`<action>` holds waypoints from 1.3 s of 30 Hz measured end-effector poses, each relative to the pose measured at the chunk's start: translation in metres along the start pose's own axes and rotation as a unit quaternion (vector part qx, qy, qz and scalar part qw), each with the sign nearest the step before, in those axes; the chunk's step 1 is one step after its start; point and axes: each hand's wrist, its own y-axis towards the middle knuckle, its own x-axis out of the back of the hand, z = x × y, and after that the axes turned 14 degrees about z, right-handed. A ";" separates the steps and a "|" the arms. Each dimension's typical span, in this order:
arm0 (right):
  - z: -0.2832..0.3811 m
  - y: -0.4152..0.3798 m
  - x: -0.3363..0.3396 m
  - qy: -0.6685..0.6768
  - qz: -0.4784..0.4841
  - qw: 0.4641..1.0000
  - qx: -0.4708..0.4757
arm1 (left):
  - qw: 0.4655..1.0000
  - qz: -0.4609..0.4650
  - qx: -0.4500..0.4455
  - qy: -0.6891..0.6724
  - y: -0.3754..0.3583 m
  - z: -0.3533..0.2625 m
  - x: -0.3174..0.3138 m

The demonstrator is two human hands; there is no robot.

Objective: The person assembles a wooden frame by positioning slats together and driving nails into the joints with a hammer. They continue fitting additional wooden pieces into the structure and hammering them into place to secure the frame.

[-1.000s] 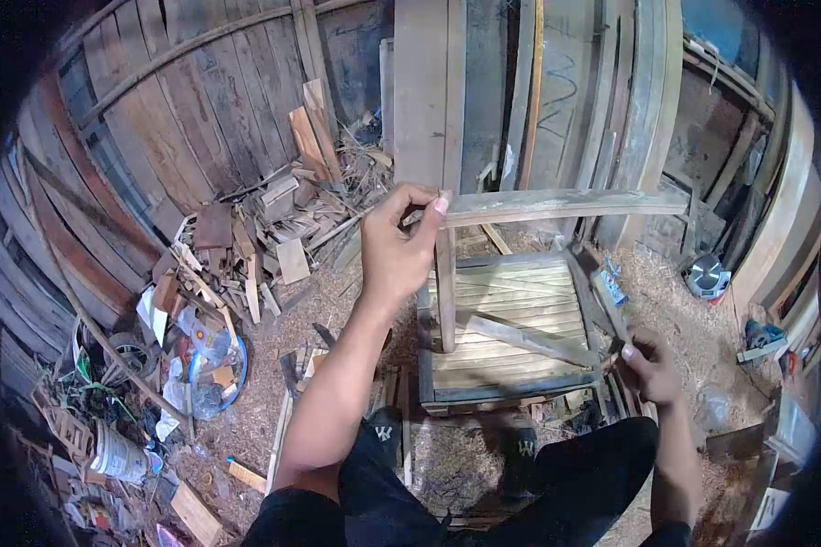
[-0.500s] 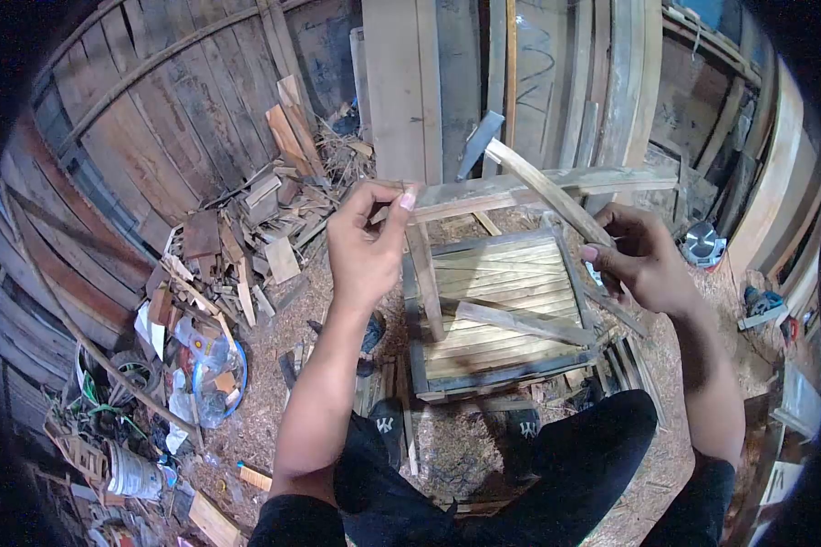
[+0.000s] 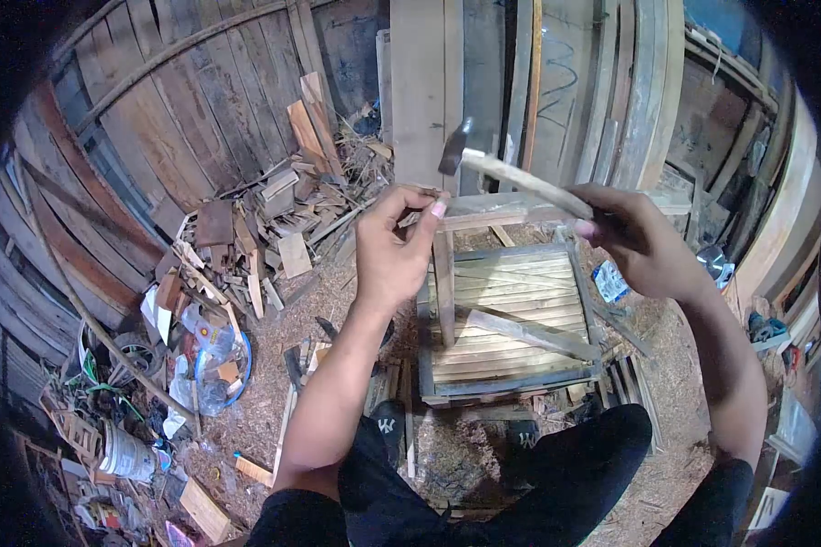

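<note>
My right hand (image 3: 634, 239) is wrapped round the wooden handle of a hammer (image 3: 520, 179). Its dark metal head hangs just above and beyond my left fingertips. At the left end of a horizontal wooden bar (image 3: 494, 216), my left hand (image 3: 394, 244) pinches thumb against fingers. Whatever sits in that pinch is too small to make out. From the same corner a wooden leg (image 3: 445, 301) runs down toward me. Below lies a square slatted wooden panel (image 3: 493, 273) with a dark border, and another wooden strip (image 3: 534, 334) crosses over it.
Scrap wood (image 3: 287, 196) is heaped at the left, near a blue-rimmed basin (image 3: 246, 369) and a white bucket (image 3: 128, 453). Tall boards (image 3: 420, 91) lean at the back. A circular saw blade (image 3: 713, 264) lies at the right. Wood shavings cover the floor around my feet.
The hammer has swung down, its head now lower and closer to my left fingertips, with the handle flatter. My left hand keeps its pinch at the bar's end. The whole view has shifted slightly.
</note>
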 end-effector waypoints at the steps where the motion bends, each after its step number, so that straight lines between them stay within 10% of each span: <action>1: 0.010 0.002 0.002 0.000 0.000 1.000 0.002 | 1.000 -0.003 -0.029 0.002 0.001 0.002 0.000; 22: 0.052 0.016 0.017 -0.076 0.110 0.988 -0.078 | 0.999 0.032 0.012 0.019 0.003 -0.004 0.008; 24: 0.042 0.014 0.014 -0.121 0.063 0.990 0.047 | 0.999 0.030 0.012 0.009 0.003 -0.004 0.007; 39: 0.041 0.020 0.013 -0.170 -0.001 0.980 0.101 | 0.999 0.033 0.016 0.038 0.004 -0.003 0.008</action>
